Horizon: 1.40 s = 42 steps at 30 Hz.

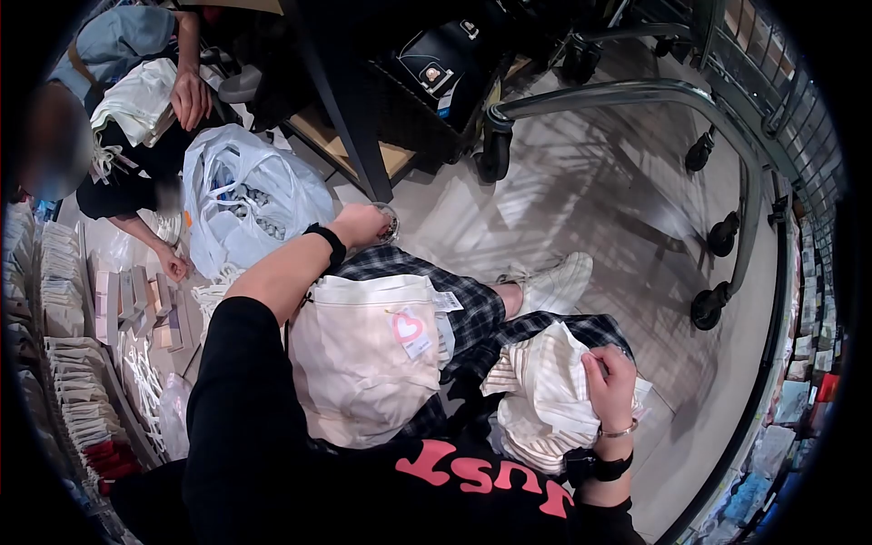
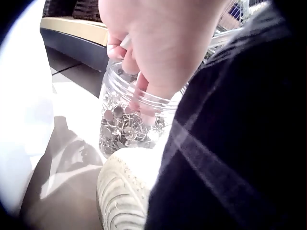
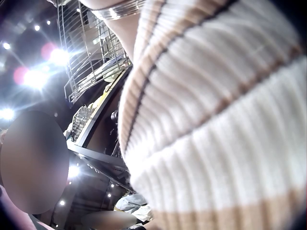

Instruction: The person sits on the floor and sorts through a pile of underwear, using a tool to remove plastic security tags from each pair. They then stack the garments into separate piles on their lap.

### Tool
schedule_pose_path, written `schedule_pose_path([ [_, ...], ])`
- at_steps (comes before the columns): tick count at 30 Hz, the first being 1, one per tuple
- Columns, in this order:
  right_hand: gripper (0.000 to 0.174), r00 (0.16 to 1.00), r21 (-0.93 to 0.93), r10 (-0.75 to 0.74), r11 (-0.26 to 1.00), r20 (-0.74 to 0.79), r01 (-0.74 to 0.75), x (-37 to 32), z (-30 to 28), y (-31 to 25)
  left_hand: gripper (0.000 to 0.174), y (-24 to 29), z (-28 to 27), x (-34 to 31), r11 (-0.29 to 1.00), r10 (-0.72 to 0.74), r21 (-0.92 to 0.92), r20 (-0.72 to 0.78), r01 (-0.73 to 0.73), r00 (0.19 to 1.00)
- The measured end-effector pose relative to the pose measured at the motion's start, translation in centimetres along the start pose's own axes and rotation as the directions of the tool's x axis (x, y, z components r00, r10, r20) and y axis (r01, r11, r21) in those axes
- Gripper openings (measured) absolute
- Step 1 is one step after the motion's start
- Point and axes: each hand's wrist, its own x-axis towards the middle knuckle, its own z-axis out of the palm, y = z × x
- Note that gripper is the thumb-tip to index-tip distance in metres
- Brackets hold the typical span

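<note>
In the head view my left hand (image 1: 363,224) is at a small clear jar (image 1: 390,216) beyond the checked cloth. The left wrist view shows this hand (image 2: 165,43) with fingers dipped through the mouth of the jar (image 2: 109,86), among flat-headed metal pins (image 2: 125,130); whether they pinch one is hidden. My right hand (image 1: 611,386) pinches the upper edge of a cream striped knit piece (image 1: 545,391) on my lap. Its ribbed fabric (image 3: 211,124) fills much of the right wrist view. A cream pouch with a pink heart tag (image 1: 363,372) lies beside it.
A white plastic bag (image 1: 241,195) stands at left, near another person's hands (image 1: 191,98). Small boxes (image 1: 136,304) and racks of goods (image 1: 77,381) line the left side. A wheeled metal cart frame (image 1: 627,94) stands front right; a dark shelf post (image 1: 341,100) rises ahead.
</note>
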Motion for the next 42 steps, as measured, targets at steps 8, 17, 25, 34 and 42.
schedule_pose_path([
  [8,0.011,1.000,-0.014,-0.009,1.000,0.005,0.009,0.0,0.1,0.0,0.004,-0.1,0.5,-0.4,0.999,0.040,-0.008,-0.144,-0.041,0.989],
  [17,0.010,1.000,-0.045,-0.016,0.999,0.020,0.017,-0.1,-0.3,0.1,0.006,-0.3,-7.3,-2.1,0.981,-0.109,-0.188,-0.295,0.054,0.949],
  [25,0.009,0.999,-0.005,-0.043,0.999,-0.009,0.043,-0.4,-0.4,0.1,0.007,-0.5,-8.1,-2.7,0.981,-0.151,-0.153,-0.183,0.124,0.972],
  [34,0.010,0.998,0.060,-0.056,0.997,-0.002,0.056,-0.5,-0.6,0.5,0.015,-0.2,-9.1,-3.0,0.940,-0.070,-0.340,-0.242,-0.017,0.968],
  [42,0.010,0.999,0.127,-0.040,0.991,0.001,0.040,-1.3,-3.5,-0.6,0.014,16.9,-22.2,-11.6,0.604,0.366,-0.552,-0.449,-0.575,0.815],
])
